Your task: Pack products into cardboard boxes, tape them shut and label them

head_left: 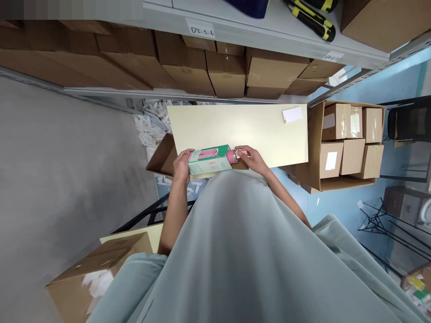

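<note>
My left hand grips the closed end of a green and white printed box with a pink bottle pictured on it. From the box's right end sticks a pink bottle with a metal ring near its top. The fingers of my right hand are closed around the bottle's top end. Most of the bottle is hidden inside the box. Both hands are over the near edge of a cream tabletop, close to my lap. A brown cardboard piece shows just below the bottle.
A white label slip lies on the tabletop's right part. At right stands an open carton with several small boxes. Shelves of brown boxes run behind, with utility knives above. An open carton and white scraps are at left.
</note>
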The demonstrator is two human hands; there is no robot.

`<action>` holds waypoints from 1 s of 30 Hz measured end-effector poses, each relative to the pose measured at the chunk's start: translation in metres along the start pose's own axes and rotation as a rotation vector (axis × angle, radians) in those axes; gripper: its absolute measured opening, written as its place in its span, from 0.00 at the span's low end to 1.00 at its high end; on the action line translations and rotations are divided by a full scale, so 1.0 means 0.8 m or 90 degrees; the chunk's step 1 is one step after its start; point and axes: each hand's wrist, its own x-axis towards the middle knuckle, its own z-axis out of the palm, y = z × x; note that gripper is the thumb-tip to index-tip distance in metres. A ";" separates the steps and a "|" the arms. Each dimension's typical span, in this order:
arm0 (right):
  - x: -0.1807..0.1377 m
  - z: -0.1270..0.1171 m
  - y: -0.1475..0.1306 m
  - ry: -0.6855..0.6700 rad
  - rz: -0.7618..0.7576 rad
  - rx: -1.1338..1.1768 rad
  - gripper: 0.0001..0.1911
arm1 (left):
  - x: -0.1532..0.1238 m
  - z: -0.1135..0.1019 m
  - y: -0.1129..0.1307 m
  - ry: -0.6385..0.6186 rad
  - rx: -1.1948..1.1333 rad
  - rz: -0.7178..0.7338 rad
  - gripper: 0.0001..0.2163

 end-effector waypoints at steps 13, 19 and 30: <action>-0.010 0.004 -0.046 -0.064 -0.151 -0.088 0.24 | -0.002 0.004 -0.002 -0.050 -0.099 -0.054 0.18; -0.005 0.009 -0.039 -0.043 -0.122 -0.073 0.23 | -0.009 0.007 0.006 -0.046 -0.074 -0.036 0.20; -0.007 0.014 -0.018 0.040 -0.015 -0.058 0.20 | -0.016 0.010 0.008 -0.048 -0.060 -0.018 0.17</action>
